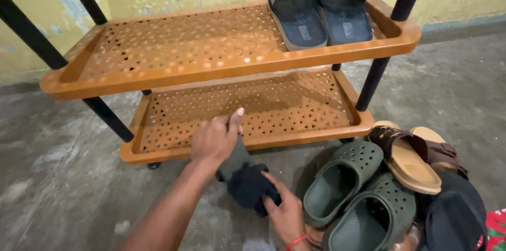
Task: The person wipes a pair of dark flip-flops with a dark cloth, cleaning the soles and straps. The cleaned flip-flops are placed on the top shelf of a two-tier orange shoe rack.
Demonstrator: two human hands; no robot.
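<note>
My left hand (213,138) reaches to the front edge of the lower shelf (253,143) of an orange perforated shoe rack and holds the upper end of a dark item (246,183). The item is flat and grey at the top and black fabric below; I cannot tell what kind of footwear it is. My right hand (284,213), with a red thread on the wrist, grips its lower black end. The item hangs just in front of the lower shelf, above the concrete floor. A pair of dark blue slides (319,11) lies on the right of the top shelf (174,72).
A pair of green clogs (348,182) lies on the floor to the right of my hands. Beside them are brown strap sandals (408,159), a black mesh shoe (456,214) and something red (495,227). Black poles (377,77) carry the rack against a yellow wall.
</note>
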